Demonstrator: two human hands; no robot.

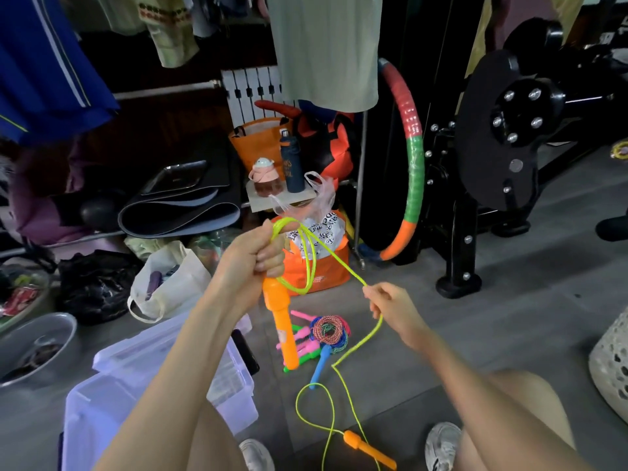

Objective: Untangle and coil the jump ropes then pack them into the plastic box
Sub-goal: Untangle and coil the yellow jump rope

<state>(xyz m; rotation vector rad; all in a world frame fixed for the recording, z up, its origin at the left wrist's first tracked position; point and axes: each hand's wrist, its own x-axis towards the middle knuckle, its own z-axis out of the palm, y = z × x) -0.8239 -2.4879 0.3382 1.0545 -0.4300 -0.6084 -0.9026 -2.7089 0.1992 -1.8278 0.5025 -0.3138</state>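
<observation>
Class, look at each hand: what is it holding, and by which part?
The left hand grips the yellow-green jump rope by its coiled loops, just above one orange plastic handle. The right hand pinches the same rope's loose cord further along.

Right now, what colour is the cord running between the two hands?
Neon yellow-green cord, plain, no pattern; clearest in the head view.

The left grip [253,260] is raised in a fist, fingers curled tight round loops of rope [339,261], its bare forearm slanting down and left below it. The right grip [396,311] sits lower, to the right of the left grip, and pinches the same rope between thumb and fingertips. Its forearm runs back down to the right. Bare knees show below both grips.
</observation>
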